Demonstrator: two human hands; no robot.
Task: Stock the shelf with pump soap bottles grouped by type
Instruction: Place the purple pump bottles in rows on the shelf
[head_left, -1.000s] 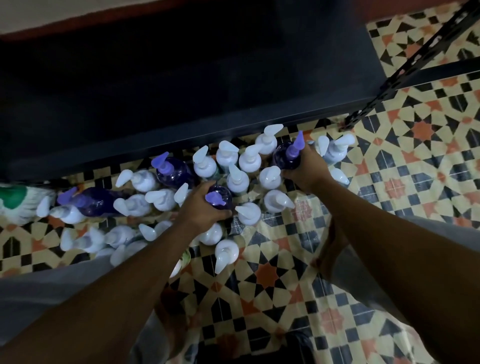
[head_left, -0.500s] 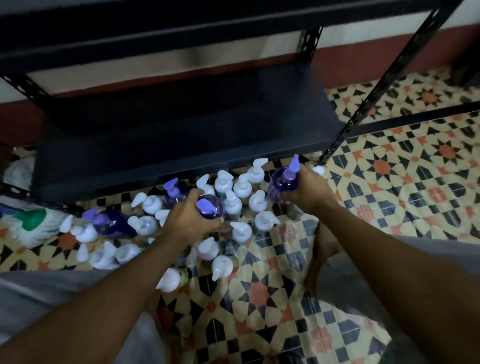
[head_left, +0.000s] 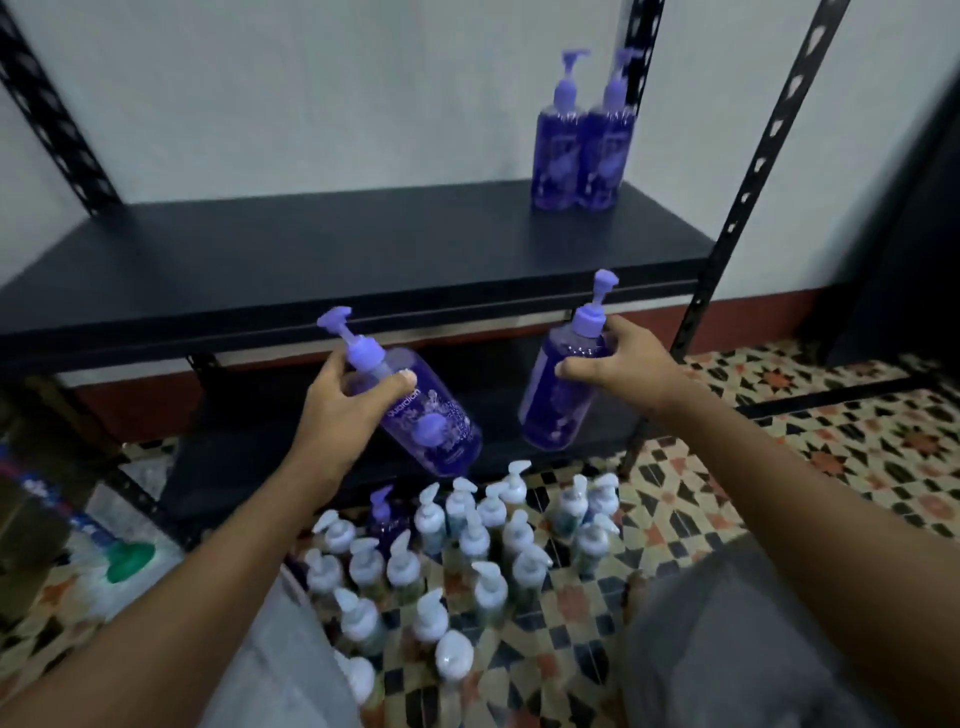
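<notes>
My left hand (head_left: 345, 402) grips a purple pump soap bottle (head_left: 426, 415) by its shoulder, tilted with the pump pointing up and left. My right hand (head_left: 626, 364) grips a second purple bottle (head_left: 558, 395) near its neck, almost upright. Both bottles hang in the air just below the front edge of the black shelf board (head_left: 311, 260). Two purple bottles (head_left: 576, 150) stand side by side at the back right of that board. On the tiled floor below stands a cluster of white-pump bottles (head_left: 467, 561) with one purple bottle (head_left: 384, 519) among them.
Black perforated uprights (head_left: 748, 218) frame the shelf unit, and a lower board (head_left: 291, 457) lies in shadow beneath. A green and white bag (head_left: 119, 566) lies on the floor at left. My knees in grey cloth (head_left: 727, 634) flank the bottles.
Both hands have lifted their purple bottles off the floor cluster up to the shelf's front edge. My view has tilted upward, bringing the shelf and its two standing bottles into sight.
</notes>
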